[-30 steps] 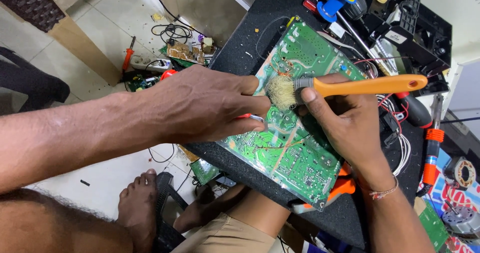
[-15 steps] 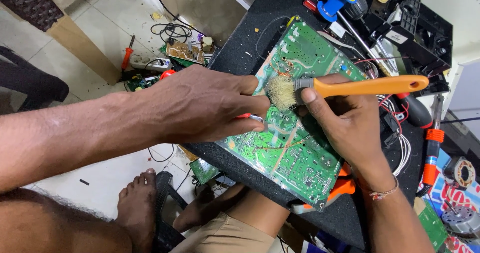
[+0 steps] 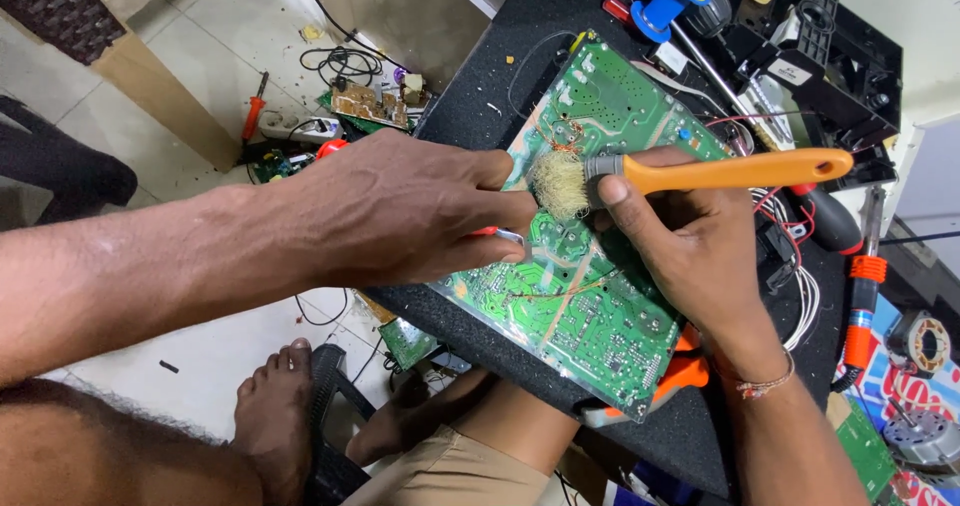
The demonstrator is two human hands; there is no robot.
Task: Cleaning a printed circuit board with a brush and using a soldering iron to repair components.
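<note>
Pale tiled floor (image 3: 200,56), lit evenly and flecked with small debris. Dark work table (image 3: 480,86) as landmark. Left of the table on the floor: a red-handled screwdriver (image 3: 255,111), a coil of black cable (image 3: 342,64), a small loose circuit board (image 3: 362,106). Further left, a brown cardboard box (image 3: 150,91). Beyond the table's far edge, a pale wall base (image 3: 400,6). Right of the table, a small electric motor (image 3: 925,436).
</note>
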